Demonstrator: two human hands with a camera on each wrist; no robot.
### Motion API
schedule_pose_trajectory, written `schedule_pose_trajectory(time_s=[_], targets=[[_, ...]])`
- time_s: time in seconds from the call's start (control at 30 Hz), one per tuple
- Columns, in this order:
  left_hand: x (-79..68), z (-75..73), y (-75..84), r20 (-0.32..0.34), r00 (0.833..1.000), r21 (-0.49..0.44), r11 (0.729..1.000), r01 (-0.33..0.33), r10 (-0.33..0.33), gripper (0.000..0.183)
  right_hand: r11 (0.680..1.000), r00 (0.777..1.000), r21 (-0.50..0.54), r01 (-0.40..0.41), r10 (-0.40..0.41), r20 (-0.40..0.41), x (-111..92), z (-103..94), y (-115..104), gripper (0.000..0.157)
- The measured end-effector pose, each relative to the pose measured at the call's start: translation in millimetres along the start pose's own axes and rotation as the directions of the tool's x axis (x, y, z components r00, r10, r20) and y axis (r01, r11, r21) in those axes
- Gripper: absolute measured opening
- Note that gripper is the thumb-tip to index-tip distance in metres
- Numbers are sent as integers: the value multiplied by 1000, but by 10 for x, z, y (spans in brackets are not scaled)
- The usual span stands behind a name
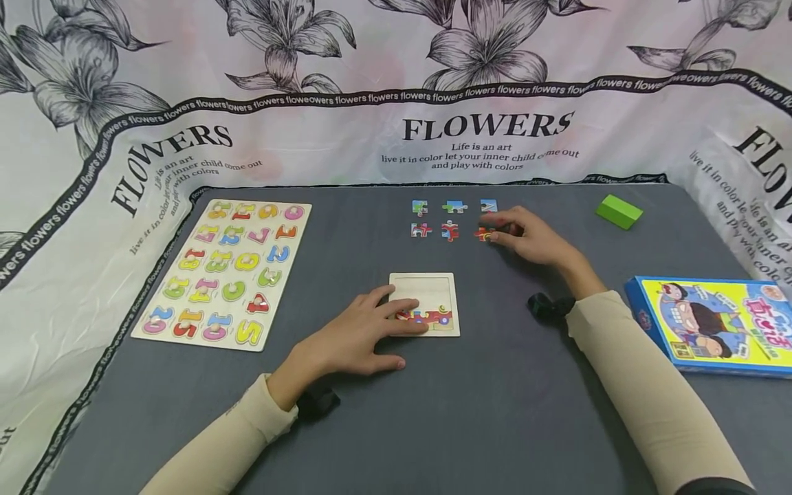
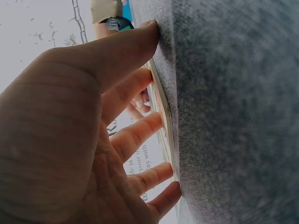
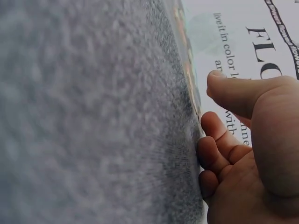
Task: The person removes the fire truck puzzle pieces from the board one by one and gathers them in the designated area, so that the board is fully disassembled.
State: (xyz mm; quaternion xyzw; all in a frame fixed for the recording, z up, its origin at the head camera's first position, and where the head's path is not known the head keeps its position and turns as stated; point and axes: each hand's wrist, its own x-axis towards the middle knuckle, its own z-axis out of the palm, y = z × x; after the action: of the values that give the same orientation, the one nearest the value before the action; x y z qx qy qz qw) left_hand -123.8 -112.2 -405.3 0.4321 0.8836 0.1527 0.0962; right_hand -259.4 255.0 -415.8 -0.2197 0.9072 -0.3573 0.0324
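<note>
Left hand [image 1: 361, 331] over tray [image 1: 456, 304] edge, right hand [image 1: 529, 235] well apart

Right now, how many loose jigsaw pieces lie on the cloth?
6: back-left piece, back-middle piece, back-right piece; front-left piece, front-middle piece, front-right piece, partly covered by the right hand, which might hide more.

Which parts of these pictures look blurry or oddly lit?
Head view: mostly sharp, with a soft shadow on the grey tabletop beside the right sleeve; left wrist view: tabletop blurred, left hand mostly dim against the pale sheet; right wrist view: tabletop blurred, sheet lettering readable.
</note>
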Motion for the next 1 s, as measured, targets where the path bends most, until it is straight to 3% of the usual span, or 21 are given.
schedule_pose_trajectory(time_s=[0.27,0.4,0.53,0.63,0.8,1.0], targets=[[47,-51,-24,-17,999,28,999,-39,39,56,999,998,24,25,-23,-64,-89,-35,-31,39],[53,-62,-59,-82,996,15,999,-37,38,50,999,996,29,23,-21,-83,-123,-3,-88,38],[65,-71,-105,-179,984,5,1000,12,-10,44,998,996,41,39,-35,-78,-159,52,-220,35],[63,-70,-150,-207,976,9,997,75,-72,49,995,996,49,82,-79,-48,-180,109,-353,32],[38,-59,-213,-163,975,7,989,151,-148,63,983,984,84,165,-170,52,-208,242,-609,26],[22,-73,-216,-93,977,-37,981,189,-192,71,957,943,102,273,-287,167,-237,461,-880,23]])
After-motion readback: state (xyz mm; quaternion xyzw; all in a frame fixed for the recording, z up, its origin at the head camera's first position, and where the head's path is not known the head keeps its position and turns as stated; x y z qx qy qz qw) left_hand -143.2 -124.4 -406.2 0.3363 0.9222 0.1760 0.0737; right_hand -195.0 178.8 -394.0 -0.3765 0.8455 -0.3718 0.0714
